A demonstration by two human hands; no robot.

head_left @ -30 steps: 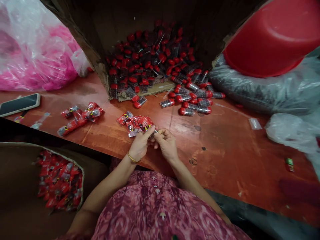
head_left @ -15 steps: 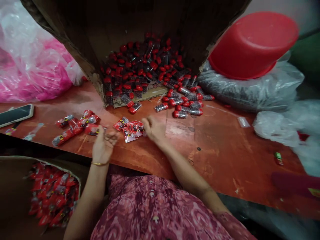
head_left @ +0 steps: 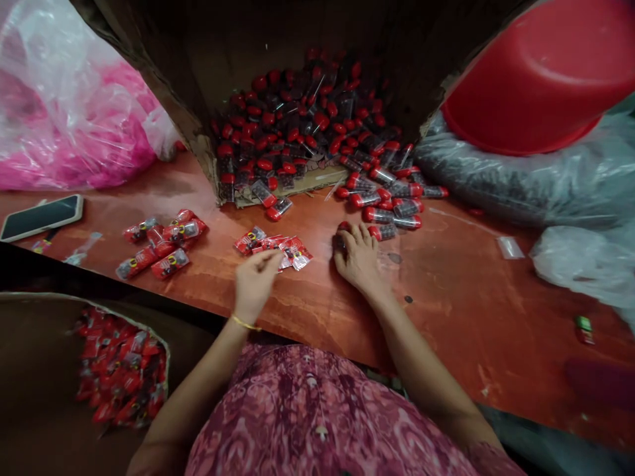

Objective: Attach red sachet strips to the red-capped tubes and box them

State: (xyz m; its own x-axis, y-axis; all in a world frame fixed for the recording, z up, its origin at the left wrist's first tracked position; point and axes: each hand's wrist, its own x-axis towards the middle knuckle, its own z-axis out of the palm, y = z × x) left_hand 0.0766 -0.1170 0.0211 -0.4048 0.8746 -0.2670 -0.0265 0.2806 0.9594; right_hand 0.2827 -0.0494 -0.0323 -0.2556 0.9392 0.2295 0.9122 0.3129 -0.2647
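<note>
On the far left of the red table (head_left: 446, 297) lies a phone (head_left: 42, 217), and near it sits a small bunch of filled red packets (head_left: 161, 248). Down low on the left, a brown box (head_left: 44, 370) holds many more red packets. Next comes the left hand (head_left: 254, 283). Its fingers (head_left: 268, 259) are bent and close together, with the tips touching the near edge of a little pile of empty red wrappers (head_left: 275, 244). I cannot tell if they have pinched one yet. The wrappers lie just past the fingertips, away from the body. Then comes the right hand (head_left: 358, 254). It lies palm down with fingers curled over a small tube with a red cap (head_left: 341, 233). The tube is mostly hidden under the fingers, so I cannot tell which way it points. More tubes like it (head_left: 389, 205) lie on their sides just beyond this hand, spilling from the big tipped box (head_left: 208, 152). The right hand is the nearer one to the tubes, and the left is nearer to the wrappers. Half a second ago the left hand was over by the filled packets, and the right hand was by the wrappers. Now both have moved to the right. On the far right is a red tub (head_left: 540, 73) on a grey bag (head_left: 520, 178).
</note>
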